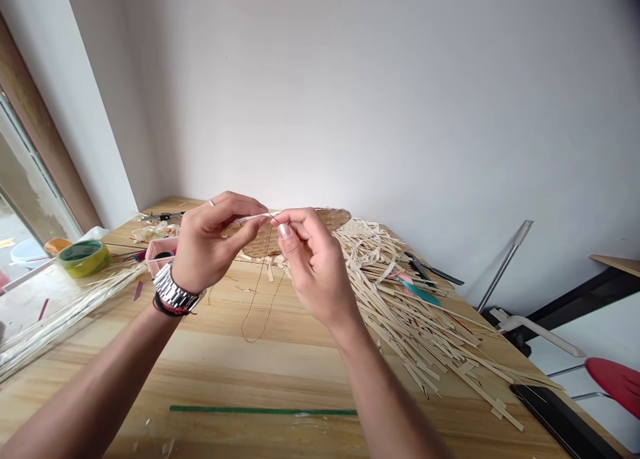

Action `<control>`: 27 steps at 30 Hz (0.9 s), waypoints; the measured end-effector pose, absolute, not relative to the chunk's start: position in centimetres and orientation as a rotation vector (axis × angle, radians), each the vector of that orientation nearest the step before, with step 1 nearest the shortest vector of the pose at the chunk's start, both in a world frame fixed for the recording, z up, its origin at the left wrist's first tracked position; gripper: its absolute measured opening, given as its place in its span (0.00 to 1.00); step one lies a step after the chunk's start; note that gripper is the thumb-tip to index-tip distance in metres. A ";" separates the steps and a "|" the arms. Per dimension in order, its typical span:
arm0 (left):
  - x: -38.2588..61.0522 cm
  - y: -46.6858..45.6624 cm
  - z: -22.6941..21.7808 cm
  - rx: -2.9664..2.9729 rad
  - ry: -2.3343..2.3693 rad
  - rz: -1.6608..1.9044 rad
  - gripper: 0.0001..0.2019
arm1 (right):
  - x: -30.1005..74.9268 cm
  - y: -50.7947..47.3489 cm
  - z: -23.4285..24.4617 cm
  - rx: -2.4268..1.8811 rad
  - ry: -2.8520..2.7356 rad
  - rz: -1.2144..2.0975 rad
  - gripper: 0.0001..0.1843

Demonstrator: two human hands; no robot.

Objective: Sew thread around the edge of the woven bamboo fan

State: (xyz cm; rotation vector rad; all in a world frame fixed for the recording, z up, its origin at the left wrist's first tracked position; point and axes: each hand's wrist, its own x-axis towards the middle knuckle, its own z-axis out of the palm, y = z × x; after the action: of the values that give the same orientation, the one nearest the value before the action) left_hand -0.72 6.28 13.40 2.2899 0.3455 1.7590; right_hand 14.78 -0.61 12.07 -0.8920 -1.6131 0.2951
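Note:
My left hand point(215, 242) is closed in a pinch on a narrow pale strip point(254, 217), held above the table. Close beside it, my right hand point(317, 265) pinches the end of a thin dark thread point(243, 322); whether a needle is at its tip is too small to tell. The thread hangs in a long loop below the fingers. Behind both hands lies a flat woven bamboo piece point(335, 217), partly hidden by them.
A pile of loose bamboo strips point(400, 312) covers the table's right side, with scissors point(435, 269) behind. Yellow-green tape point(85, 259) and a pink box point(153, 262) stand left. A green strip point(250, 410) lies in front; a black phone point(560, 422) rests near the right edge.

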 end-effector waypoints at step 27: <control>-1.3 4.5 14.3 2.429 0.504 1.857 0.02 | 13.7 -1.4 12.3 -0.958 -1.611 0.015 0.04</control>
State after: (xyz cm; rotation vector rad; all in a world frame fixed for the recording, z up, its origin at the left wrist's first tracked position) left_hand -1.29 4.53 14.28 2.4287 0.5035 1.8566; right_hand 13.74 -1.37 12.33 -0.9584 -1.6114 0.0149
